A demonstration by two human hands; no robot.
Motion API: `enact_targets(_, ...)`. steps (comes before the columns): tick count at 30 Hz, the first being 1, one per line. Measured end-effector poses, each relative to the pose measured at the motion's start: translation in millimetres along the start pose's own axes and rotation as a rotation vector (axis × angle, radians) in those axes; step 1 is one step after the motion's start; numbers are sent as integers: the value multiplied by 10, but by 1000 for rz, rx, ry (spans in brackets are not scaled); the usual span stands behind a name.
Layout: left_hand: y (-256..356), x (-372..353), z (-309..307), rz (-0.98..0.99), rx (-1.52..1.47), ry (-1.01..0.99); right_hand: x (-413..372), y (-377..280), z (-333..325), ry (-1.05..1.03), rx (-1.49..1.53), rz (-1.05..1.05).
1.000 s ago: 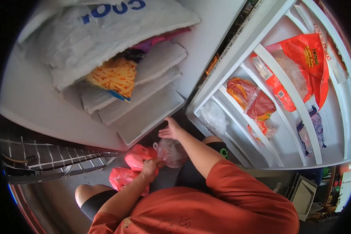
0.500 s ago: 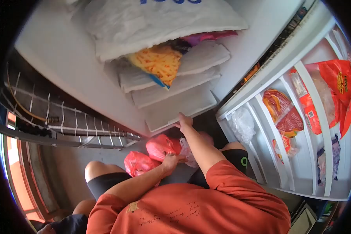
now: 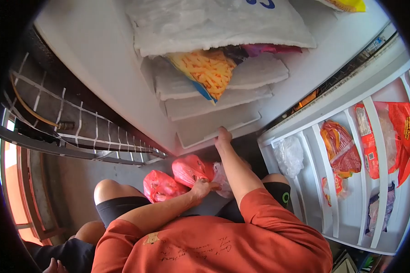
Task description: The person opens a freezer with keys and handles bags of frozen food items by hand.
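My right hand [image 3: 223, 136] reaches forward to the bottom of the open freezer, its fingers closed over the front rim of a white drawer [image 3: 200, 140]. My left hand [image 3: 203, 188] is lower, in front of my body, with fingers curled at the plastic bags; its grip is partly hidden. Two knotted red plastic bags [image 3: 192, 168] [image 3: 161, 185] sit on the floor beside it, and a pale translucent bag [image 3: 222, 181] lies just right of its fingers. Their contents cannot be made out.
Frosted shelves [image 3: 223, 98] rise above the drawer, with a bag of fries [image 3: 207, 73] hanging over an edge. The freezer door [image 3: 305, 182] stands open at right, holding packets [image 3: 341, 145]. A wire rack [image 3: 91, 125] is at left. Another person's knee [image 3: 87, 232] shows lower left.
The view has shifted, so the freezer and door sit lower and further right. My right hand stays at the drawer rim, and my left hand stays by the bags.
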State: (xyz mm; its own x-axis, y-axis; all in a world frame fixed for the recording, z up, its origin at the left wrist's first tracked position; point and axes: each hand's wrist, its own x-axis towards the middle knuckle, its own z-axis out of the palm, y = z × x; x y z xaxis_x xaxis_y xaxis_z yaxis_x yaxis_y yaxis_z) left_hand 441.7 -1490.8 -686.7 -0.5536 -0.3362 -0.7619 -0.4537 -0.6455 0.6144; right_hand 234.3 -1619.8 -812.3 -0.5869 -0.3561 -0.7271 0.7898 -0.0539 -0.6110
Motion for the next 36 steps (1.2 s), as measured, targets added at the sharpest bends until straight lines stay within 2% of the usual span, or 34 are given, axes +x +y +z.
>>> enact_targets(1, 6, 28, 13, -8, -8, -8, 6, -2, -58, 11, -8, 0)
enact_targets(3, -40, 49, 21, -8, -3, -25, -192, 19, -96, -135, -52, -11)
enact_targets(4, -141, 113, 41, -15, -9, -26, -355, 89, -77, -130, -58, -6)
enact_targets(6, -286, 285, 64, 144, -9, 10, -698, 263, 18, -155, -263, 186)
enact_targets(7, -293, 292, 56, 148, -11, 12, -741, 269, 47, -160, -266, 184)
enact_targets(9, -137, 162, -7, 53, 81, 94, -581, 425, 118, -359, -125, 194)
enact_targets(10, -124, 158, -59, 46, 84, 111, -485, 552, 192, -368, -121, 210)
enact_targets(12, -135, 233, -37, 101, 51, -17, -266, 633, 281, -217, -115, 182)
enact_targets(13, -188, 211, -38, 91, 50, -21, -265, 669, 229, -208, -114, 188)
enact_targets(15, -188, 193, -53, 387, 453, -24, -398, 554, 234, -278, -98, 183)
enact_targets(16, -158, 200, -40, 389, 455, -26, -481, 496, 233, -278, -96, 180)
enact_targets(18, -96, 131, 3, 61, 216, 25, -607, 480, 138, -232, -124, 122)
enact_targets(19, -116, 103, -9, 58, 220, 21, -647, 442, 138, -226, -119, 122)
enact_targets(21, -54, 59, -47, 362, 353, -15, -538, 386, 187, -282, -111, -45)
enact_targets(22, 1, 87, -56, 373, 350, -12, -471, 366, 238, -291, -115, -53)
enact_targets(24, 164, -61, 16, 34, 186, 70, -426, 426, 123, -284, -102, -21)
enact_targets(25, 159, -41, 54, 26, 181, 56, -426, 433, 72, -268, -107, -22)
enact_targets(27, 136, -12, 110, 83, 106, 60, -558, 317, 74, -438, -143, -51)
enact_targets(28, 104, 5, 136, 78, 108, 46, -609, 228, 69, -424, -143, -55)
enact_targets(30, 82, 13, 163, 177, -18, 70, -638, 156, 64, -456, 25, 171)
enact_targets(33, 207, -91, 126, 100, 78, 60, -543, 140, 58, -444, 6, 267)
enact_targets(36, 170, -59, 98, 65, 136, 93, -383, 224, 57, -518, -8, 249)
